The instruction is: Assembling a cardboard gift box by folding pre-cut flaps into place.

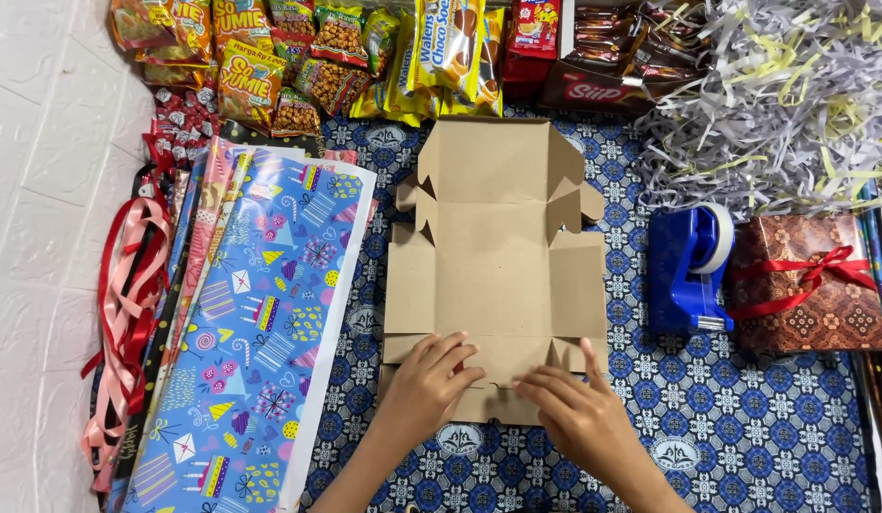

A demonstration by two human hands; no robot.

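Observation:
A flat, unfolded brown cardboard box [493, 252] lies in the middle on a blue patterned cloth [745, 418]. My left hand [429, 380] presses flat on its near flap, fingers spread. My right hand [576, 410] rests beside it on the same near edge, thumb raised against the right tab. Neither hand grips the cardboard; both lie on top of it.
Sheets of colourful wrapping paper [260, 313] and red and pink ribbons [127, 304] lie left. Snack packets [317, 57] line the far edge. Shredded paper [783, 104] is piled far right, with a blue tape dispenser [688, 271] and a wrapped gift box [806, 285] below it.

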